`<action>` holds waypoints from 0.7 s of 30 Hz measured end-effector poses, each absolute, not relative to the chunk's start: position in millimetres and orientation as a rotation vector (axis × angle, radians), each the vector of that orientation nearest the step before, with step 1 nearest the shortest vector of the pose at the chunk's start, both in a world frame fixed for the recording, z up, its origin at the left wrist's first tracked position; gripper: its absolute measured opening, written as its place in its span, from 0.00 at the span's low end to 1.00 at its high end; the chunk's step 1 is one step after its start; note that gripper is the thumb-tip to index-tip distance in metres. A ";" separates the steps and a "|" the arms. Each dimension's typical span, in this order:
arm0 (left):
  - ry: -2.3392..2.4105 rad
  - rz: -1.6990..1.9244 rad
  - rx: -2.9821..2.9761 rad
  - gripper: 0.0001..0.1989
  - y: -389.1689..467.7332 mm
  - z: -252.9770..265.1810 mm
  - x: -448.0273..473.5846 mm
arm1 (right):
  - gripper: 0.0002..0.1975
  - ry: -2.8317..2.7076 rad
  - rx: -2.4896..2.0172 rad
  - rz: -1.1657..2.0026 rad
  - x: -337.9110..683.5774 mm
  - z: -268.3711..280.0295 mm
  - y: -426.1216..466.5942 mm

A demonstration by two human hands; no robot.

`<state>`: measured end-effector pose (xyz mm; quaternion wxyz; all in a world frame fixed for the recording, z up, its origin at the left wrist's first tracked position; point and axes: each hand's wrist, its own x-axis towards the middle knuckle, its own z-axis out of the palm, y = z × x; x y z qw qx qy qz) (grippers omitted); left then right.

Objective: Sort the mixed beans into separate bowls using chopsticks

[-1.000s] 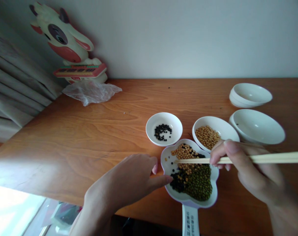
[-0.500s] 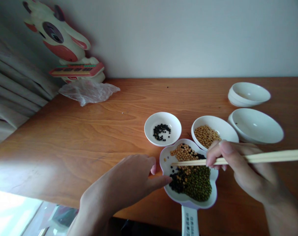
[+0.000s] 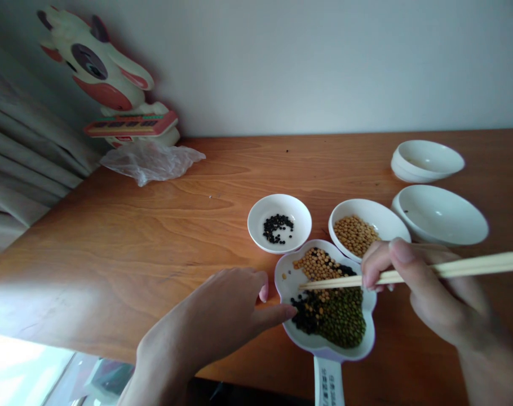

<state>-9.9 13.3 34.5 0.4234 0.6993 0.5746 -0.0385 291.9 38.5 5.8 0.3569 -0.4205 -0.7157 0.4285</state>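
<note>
My right hand is closed around a pair of wooden chopsticks. Their tips lie close together, low over the white floor of a purple-rimmed, lobed pan. Yellow soybeans, black beans and green mung beans lie in patches in this pan, partly mixed. No bean shows between the tips. My left hand rests palm down at the pan's left side, thumb stretched onto the rim, thumb and index finger apart; its other fingers are partly hidden. The pan's white handle points toward me.
Behind the pan stand a white bowl with black beans and another bowl with soybeans. Two more white bowls stand at the right. A cow-shaped toy keyboard and a clear plastic bag occupy the back left.
The chopstick tips have shifted slightly right and down within the pan, and my right hand has moved a little right. My left hand stays in place.
</note>
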 end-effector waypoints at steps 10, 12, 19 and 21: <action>1.432 -0.133 1.721 0.21 15.8 37.4 -9.8 | 0.26 -1.852 -1.061 1.115 289.6 7.2 37.4; 1.439 -0.138 1.710 0.20 16.2 37.3 -9.9 | 0.27 -1.835 -1.060 1.126 289.1 8.0 37.3; 1.440 -0.135 1.718 0.20 17.3 37.4 -9.8 | 0.28 -1.731 -1.086 1.168 291.6 5.1 38.2; 1.433 -0.127 1.721 0.20 17.5 38.0 -10.3 | 0.28 -1.646 -1.135 1.209 294.9 2.2 39.1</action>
